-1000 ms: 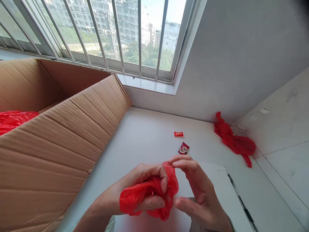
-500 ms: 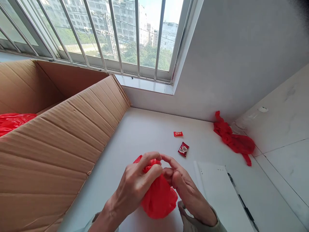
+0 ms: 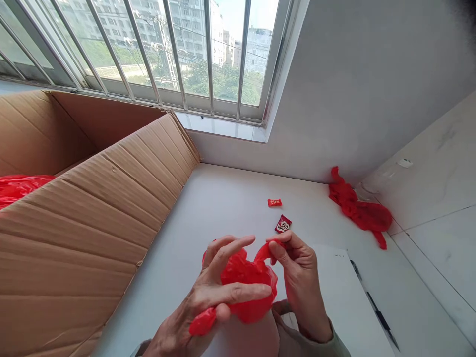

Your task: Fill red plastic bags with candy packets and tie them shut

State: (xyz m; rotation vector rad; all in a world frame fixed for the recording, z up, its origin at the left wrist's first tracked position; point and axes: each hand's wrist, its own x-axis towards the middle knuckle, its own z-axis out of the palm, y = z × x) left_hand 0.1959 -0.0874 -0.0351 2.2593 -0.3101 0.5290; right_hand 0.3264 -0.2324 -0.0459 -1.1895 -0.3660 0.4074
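Note:
A bunched red plastic bag is between my two hands above the white tabletop. My left hand wraps its left side, thumb across the front and index finger raised. A red end of plastic pokes out below that hand. My right hand pinches a twisted strip of the bag between thumb and fingertips, pulled up to the right. What the bag holds, if anything, is hidden. Just beyond my right fingertips lies a dark red wrapped packet. A smaller bright red packet is farther back.
A large open cardboard box fills the left side, with red plastic inside. Crumpled red plastic and a clear container sit at the back right. A white panel lies at right, below the barred window.
My right hand has moved up and right, drawing out a strip of the bag. My left hand has opened wider around the bag, its thumb now across the front.

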